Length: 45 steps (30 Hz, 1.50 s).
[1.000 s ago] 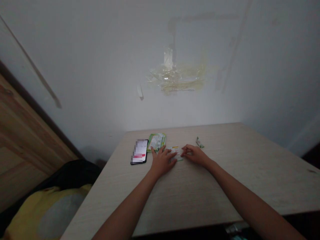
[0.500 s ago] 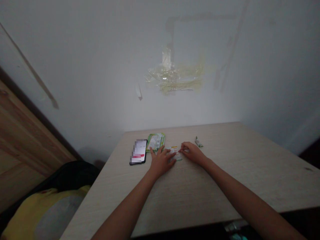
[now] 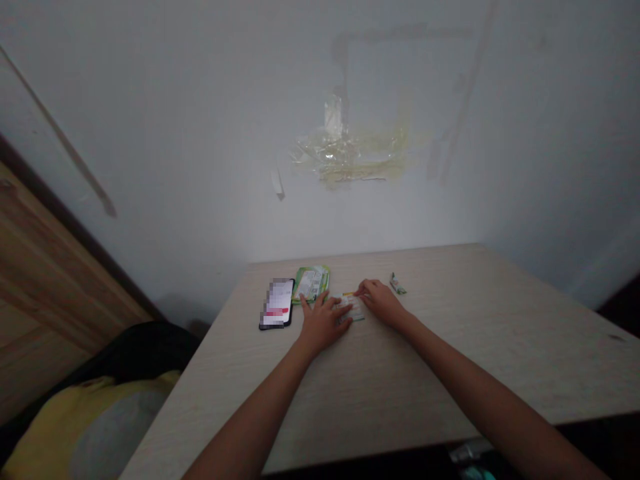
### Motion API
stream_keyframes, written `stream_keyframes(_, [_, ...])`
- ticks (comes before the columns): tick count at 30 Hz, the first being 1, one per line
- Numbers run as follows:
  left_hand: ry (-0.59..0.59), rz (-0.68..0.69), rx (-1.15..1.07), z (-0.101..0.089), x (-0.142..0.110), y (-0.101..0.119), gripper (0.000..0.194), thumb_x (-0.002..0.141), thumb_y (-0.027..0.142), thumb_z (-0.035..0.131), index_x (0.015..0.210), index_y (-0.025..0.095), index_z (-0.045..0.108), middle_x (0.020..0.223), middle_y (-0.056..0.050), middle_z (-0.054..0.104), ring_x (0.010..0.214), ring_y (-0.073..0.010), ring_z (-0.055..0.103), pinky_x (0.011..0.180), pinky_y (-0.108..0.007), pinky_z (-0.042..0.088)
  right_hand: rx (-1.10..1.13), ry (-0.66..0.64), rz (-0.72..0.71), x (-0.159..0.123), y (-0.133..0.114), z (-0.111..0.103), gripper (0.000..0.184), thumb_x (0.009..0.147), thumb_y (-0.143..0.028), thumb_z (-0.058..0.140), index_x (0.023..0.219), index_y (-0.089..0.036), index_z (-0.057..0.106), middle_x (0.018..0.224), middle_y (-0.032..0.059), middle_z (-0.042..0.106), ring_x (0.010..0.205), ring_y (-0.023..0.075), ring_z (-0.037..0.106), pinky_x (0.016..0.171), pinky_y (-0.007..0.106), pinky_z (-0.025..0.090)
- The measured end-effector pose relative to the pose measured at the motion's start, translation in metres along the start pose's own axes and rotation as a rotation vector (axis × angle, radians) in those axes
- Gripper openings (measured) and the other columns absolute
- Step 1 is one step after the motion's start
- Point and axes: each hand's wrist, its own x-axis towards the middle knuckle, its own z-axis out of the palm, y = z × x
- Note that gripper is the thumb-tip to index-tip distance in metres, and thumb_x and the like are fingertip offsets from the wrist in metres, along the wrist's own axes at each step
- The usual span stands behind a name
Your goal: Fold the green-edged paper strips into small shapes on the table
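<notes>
A small flat packet (image 3: 354, 310), whitish with a yellow-orange strip along its top, lies on the table. My left hand (image 3: 323, 321) rests with spread fingers over its left part, pressing it down and hiding that side. The fingers of my right hand (image 3: 376, 297) are pinched together at the packet's upper right corner. Touching the left fingertips is a larger green-and-white pack (image 3: 313, 283), lying flat. A phone (image 3: 278, 305) with a lit screen sits left of that pack. Beyond my right hand lies a crumpled green-and-white wrapper piece (image 3: 398, 283).
The pale wooden table (image 3: 450, 373) meets a white wall (image 3: 200, 133) at its back edge. Clear tape (image 3: 345, 150) clings to the wall. Low at left are a yellow-and-grey soft item (image 3: 100, 423) and a wooden panel (image 3: 40, 267).
My right hand has shifted slightly up and left, from the packet's right edge to its top right corner. My left hand, the phone and the packs stay in place.
</notes>
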Motion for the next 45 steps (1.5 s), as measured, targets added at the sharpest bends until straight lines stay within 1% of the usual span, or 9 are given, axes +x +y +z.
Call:
stream_keyframes(4, [-0.001, -0.009, 0.0, 0.001, 0.0, 0.0, 0.035, 0.087, 0.053, 0.052, 0.121, 0.051, 0.057, 0.13, 0.003, 0.059, 0.137, -0.0328, 0.031, 0.101, -0.078, -0.01, -0.016, 0.007, 0.008, -0.001, -0.003, 0.001, 0.014, 0.088, -0.013, 0.053, 0.1, -0.019, 0.058, 0.104, 0.0059, 0.066, 0.107, 0.0192, 0.054, 0.092, 0.028, 0.04])
stream_keyframes(11, [-0.003, -0.007, -0.002, -0.001, 0.0, 0.0, 0.035, 0.087, 0.053, 0.052, 0.121, 0.051, 0.057, 0.131, 0.003, 0.059, 0.136, -0.0346, 0.031, 0.1, -0.08, -0.01, -0.019, 0.002, 0.004, -0.002, -0.001, 0.007, 0.021, 0.086, -0.012, 0.054, 0.105, -0.02, 0.058, 0.11, 0.0085, 0.065, 0.111, 0.0231, 0.053, 0.095, 0.034, 0.04])
stream_keyframes(16, [-0.009, -0.013, -0.001, -0.003, -0.001, 0.001, 0.035, 0.087, 0.055, 0.051, 0.122, 0.053, 0.055, 0.132, 0.005, 0.057, 0.136, -0.0356, 0.031, 0.099, -0.082, -0.007, -0.035, 0.002, -0.024, -0.006, -0.002, 0.012, 0.027, 0.089, -0.014, 0.05, 0.115, -0.018, 0.057, 0.117, 0.01, 0.063, 0.115, 0.0235, 0.05, 0.099, 0.037, 0.038])
stream_keyframes(22, [-0.005, -0.037, 0.008, -0.004, -0.002, 0.003, 0.035, 0.088, 0.055, 0.05, 0.122, 0.051, 0.057, 0.133, 0.004, 0.057, 0.136, -0.0345, 0.031, 0.1, -0.08, -0.01, 0.011, -0.014, -0.032, -0.01, -0.002, 0.01, 0.03, 0.088, -0.013, 0.05, 0.117, -0.017, 0.056, 0.118, 0.0103, 0.061, 0.116, 0.0213, 0.05, 0.101, 0.036, 0.038])
stream_keyframes(24, [-0.008, -0.045, 0.003, -0.004, -0.002, 0.004, 0.035, 0.088, 0.054, 0.051, 0.122, 0.05, 0.057, 0.133, 0.004, 0.057, 0.136, -0.0341, 0.03, 0.1, -0.079, -0.011, 0.026, -0.004, -0.052, -0.011, -0.002, 0.008, 0.028, 0.088, -0.013, 0.051, 0.116, -0.017, 0.057, 0.115, 0.01, 0.061, 0.114, 0.0203, 0.051, 0.099, 0.035, 0.039])
stream_keyframes(30, [-0.014, -0.048, -0.024, -0.003, -0.002, 0.002, 0.035, 0.088, 0.053, 0.05, 0.122, 0.052, 0.056, 0.135, 0.005, 0.056, 0.137, -0.0343, 0.03, 0.099, -0.08, -0.012, -0.005, 0.048, -0.075, -0.013, -0.004, 0.005, 0.013, 0.088, -0.014, 0.052, 0.099, -0.017, 0.06, 0.101, 0.0085, 0.064, 0.1, 0.0198, 0.056, 0.091, 0.032, 0.043])
stream_keyframes(34, [-0.019, -0.062, -0.036, -0.003, -0.002, 0.002, 0.035, 0.087, 0.053, 0.051, 0.122, 0.051, 0.057, 0.136, 0.004, 0.055, 0.137, -0.035, 0.028, 0.099, -0.079, -0.013, -0.011, 0.056, -0.08, -0.014, -0.006, 0.004, 0.012, 0.087, -0.013, 0.054, 0.098, -0.017, 0.059, 0.1, 0.0077, 0.064, 0.097, 0.0201, 0.057, 0.089, 0.032, 0.043])
stream_keyframes(41, [-0.029, -0.079, -0.042, -0.005, 0.001, 0.003, 0.041, 0.081, 0.062, 0.054, 0.12, 0.048, 0.059, 0.132, 0.002, 0.058, 0.136, -0.0369, 0.028, 0.098, -0.079, -0.015, -0.028, 0.098, -0.082, -0.014, -0.004, 0.007, 0.006, 0.086, -0.016, 0.055, 0.091, -0.018, 0.058, 0.093, 0.0065, 0.062, 0.091, 0.02, 0.057, 0.084, 0.032, 0.043])
stream_keyframes(45, [-0.021, -0.077, -0.033, -0.004, 0.002, 0.003, 0.04, 0.081, 0.063, 0.054, 0.118, 0.048, 0.061, 0.129, 0.002, 0.06, 0.135, -0.0371, 0.03, 0.097, -0.08, -0.016, -0.01, 0.119, -0.115, -0.014, -0.005, 0.006, 0.006, 0.084, -0.014, 0.055, 0.089, -0.018, 0.057, 0.091, 0.0064, 0.061, 0.09, 0.0201, 0.056, 0.084, 0.032, 0.043])
